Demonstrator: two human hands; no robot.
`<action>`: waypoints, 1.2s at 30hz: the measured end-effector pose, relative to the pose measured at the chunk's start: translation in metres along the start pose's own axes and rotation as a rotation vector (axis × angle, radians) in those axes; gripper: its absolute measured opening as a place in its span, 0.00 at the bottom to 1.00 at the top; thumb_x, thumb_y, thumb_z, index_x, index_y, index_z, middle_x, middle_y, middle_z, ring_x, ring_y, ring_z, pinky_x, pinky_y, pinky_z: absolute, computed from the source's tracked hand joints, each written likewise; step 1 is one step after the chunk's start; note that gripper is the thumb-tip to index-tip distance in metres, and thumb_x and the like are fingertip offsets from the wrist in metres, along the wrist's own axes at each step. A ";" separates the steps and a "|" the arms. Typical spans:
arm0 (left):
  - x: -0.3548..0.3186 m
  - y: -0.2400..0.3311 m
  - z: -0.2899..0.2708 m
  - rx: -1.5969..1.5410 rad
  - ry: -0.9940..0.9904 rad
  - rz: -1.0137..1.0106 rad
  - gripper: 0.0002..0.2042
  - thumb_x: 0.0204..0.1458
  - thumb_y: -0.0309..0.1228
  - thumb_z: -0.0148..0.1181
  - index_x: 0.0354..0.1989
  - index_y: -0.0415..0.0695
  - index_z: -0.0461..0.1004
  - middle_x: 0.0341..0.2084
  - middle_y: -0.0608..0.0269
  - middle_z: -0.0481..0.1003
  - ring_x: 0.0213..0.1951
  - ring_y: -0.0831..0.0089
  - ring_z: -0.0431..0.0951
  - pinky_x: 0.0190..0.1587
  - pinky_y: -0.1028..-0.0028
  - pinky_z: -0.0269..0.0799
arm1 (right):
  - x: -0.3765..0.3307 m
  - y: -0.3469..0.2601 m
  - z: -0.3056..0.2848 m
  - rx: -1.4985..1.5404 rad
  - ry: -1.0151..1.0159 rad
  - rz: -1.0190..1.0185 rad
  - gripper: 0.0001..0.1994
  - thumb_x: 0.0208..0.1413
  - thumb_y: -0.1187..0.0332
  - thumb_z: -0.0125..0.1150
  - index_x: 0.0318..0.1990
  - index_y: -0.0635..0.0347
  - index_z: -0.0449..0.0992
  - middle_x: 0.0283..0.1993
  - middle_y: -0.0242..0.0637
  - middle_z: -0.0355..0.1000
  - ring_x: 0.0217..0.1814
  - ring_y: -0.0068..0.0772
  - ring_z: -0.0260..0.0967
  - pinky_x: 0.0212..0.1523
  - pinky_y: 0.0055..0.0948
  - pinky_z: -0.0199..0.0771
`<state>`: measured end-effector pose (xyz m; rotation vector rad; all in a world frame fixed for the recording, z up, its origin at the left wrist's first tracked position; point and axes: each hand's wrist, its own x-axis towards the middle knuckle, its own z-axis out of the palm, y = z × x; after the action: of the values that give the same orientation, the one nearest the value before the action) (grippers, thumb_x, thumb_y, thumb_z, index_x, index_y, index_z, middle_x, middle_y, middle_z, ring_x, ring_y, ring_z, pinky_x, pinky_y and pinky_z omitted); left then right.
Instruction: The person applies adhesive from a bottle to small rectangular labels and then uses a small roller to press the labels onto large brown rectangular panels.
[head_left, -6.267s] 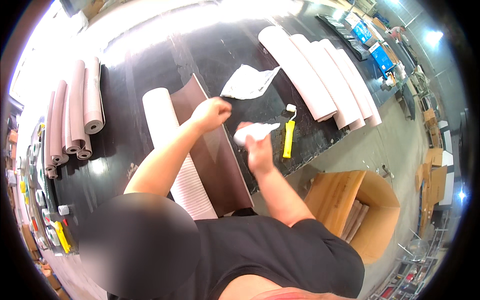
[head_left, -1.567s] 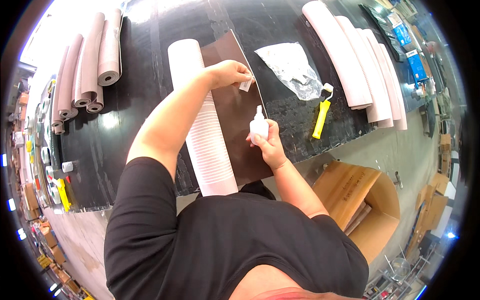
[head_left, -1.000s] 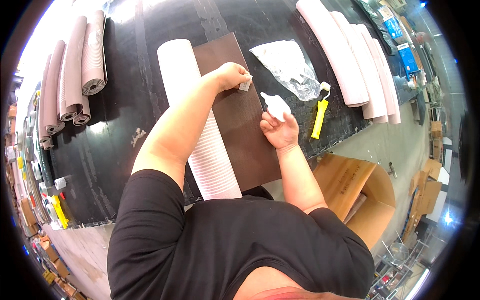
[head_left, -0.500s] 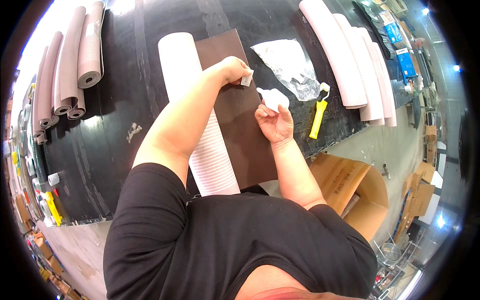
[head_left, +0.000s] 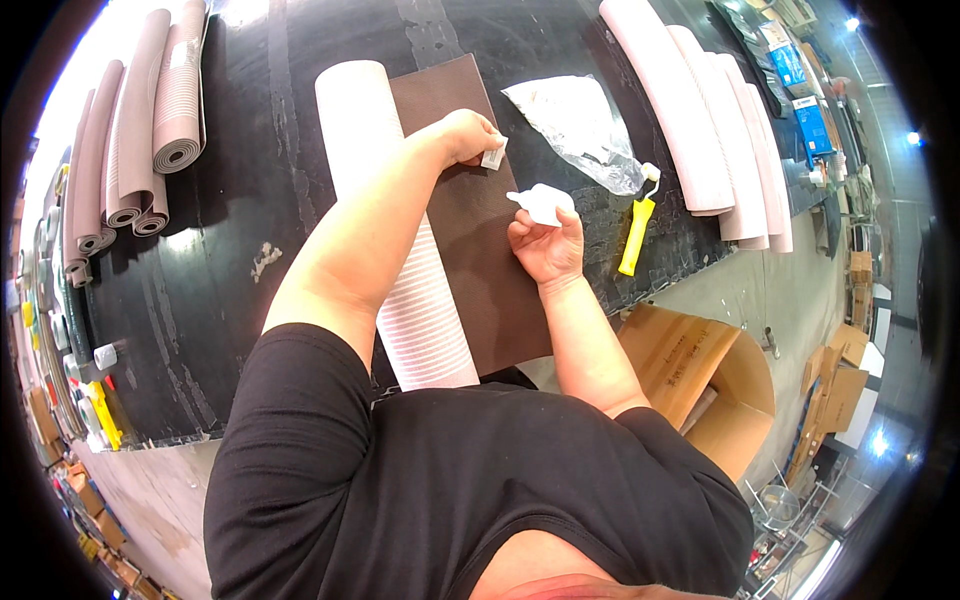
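A brown flat sheet point(head_left: 487, 270) lies on the black table, with a pale pink striped roll point(head_left: 425, 290) along its left side. My left hand point(head_left: 467, 137) reaches across the roll and pinches a small white label point(head_left: 494, 154) near the sheet's right edge. My right hand point(head_left: 550, 248), palm turned up, has its fingers closed around a small white object point(head_left: 543, 204) with a narrow tip pointing left toward the sheet. The object's exact kind is unclear. A clear plastic bag point(head_left: 580, 130) with whitish contents and a yellow-handled roller point(head_left: 635, 235) lie to the right.
Several mauve rolls point(head_left: 140, 110) are at the table's left, and several pale pink rolls point(head_left: 670, 110) at its right. An opened cardboard box point(head_left: 690, 370) stands below the table's near right edge. Blue boxes point(head_left: 812, 125) sit farther right.
My right hand has shifted slightly left, and the white object's tip has swung left and down toward the sheet. My left hand stays at the label.
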<state>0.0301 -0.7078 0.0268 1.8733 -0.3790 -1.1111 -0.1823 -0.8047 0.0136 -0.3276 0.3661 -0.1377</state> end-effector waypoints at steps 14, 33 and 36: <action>-0.001 0.000 0.000 0.028 0.022 0.016 0.08 0.56 0.35 0.62 0.35 0.44 0.82 0.31 0.66 0.81 0.32 0.78 0.76 0.36 0.76 0.72 | 0.004 -0.002 -0.009 0.029 -0.103 0.032 0.12 0.53 0.67 0.66 0.44 0.54 0.76 0.34 0.27 0.74 0.29 0.23 0.65 0.31 0.23 0.64; 0.001 -0.006 -0.001 0.028 -0.023 0.058 0.09 0.56 0.33 0.61 0.37 0.42 0.81 0.32 0.66 0.80 0.33 0.78 0.76 0.38 0.75 0.72 | 0.003 0.014 -0.001 -0.932 0.036 -0.599 0.12 0.60 0.70 0.60 0.48 0.67 0.74 0.33 0.31 0.72 0.26 0.19 0.66 0.28 0.19 0.66; -0.001 -0.001 -0.001 0.039 -0.020 0.044 0.09 0.57 0.33 0.61 0.37 0.41 0.81 0.33 0.66 0.81 0.34 0.78 0.76 0.39 0.75 0.72 | 0.013 0.003 -0.016 -1.240 -0.065 -0.740 0.11 0.59 0.71 0.60 0.46 0.68 0.75 0.34 0.33 0.73 0.27 0.19 0.68 0.29 0.19 0.67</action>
<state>0.0303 -0.7062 0.0264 1.8802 -0.4542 -1.1009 -0.1758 -0.8086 -0.0055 -1.6899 0.2093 -0.6246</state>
